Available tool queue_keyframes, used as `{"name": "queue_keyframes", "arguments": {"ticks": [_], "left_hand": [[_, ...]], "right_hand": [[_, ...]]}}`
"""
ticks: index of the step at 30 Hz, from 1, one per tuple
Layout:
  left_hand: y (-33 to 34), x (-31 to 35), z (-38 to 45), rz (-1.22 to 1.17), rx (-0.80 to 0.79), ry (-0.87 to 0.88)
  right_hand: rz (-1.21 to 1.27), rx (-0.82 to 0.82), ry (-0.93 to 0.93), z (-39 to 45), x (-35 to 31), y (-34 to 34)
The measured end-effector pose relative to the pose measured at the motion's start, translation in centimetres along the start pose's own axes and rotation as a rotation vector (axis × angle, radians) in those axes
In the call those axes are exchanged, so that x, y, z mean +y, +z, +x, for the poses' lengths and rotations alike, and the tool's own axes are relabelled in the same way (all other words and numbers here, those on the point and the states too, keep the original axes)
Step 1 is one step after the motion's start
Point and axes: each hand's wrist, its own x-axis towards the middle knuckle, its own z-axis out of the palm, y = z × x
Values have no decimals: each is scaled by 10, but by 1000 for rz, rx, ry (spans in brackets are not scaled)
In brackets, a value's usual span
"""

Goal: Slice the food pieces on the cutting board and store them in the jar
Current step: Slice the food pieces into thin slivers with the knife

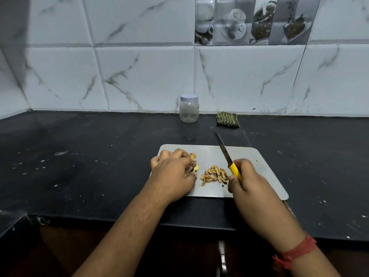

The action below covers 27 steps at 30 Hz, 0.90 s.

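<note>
A grey cutting board (259, 176) lies on the black counter. A heap of thin tan slices (214, 175) sits at its middle. My left hand (173, 172) rests on the board's left part, its fingers pinching a small uncut food piece (196, 168); another uncut piece (192, 156) lies just beyond the fingers. My right hand (247, 182) grips the yellow handle of a knife (225, 153), the blade lifted and pointing away over the board. A clear plastic jar (188, 108) with a white lid on stands at the wall, behind the board.
A folded green striped cloth (228, 119) lies right of the jar by the tiled wall. The black counter (89, 156) carries pale specks and stretches left and right of the board. A red thread band circles my right wrist (295, 251).
</note>
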Motion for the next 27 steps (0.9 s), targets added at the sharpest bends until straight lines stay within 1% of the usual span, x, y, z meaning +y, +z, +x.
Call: {"name": "queue_keyframes", "arguments": {"ticks": [4,8,12,19,27], "left_hand": [[2,-1,1,-21,36,-11],[3,1,1,-18,42,-37],[4,2,2,-21,60,-38],[6,1,4,-3,35,-41],[4,3,4,-46,27,-80]], "right_hand": [[-100,-82,47,-13,-10,0],[-211,-189,66,-7,-19,2],[-269,-284,96,-2,-27,3],[-297,-325,137,-2,-35,3],[-327,-367,91,5,-46,11]]}}
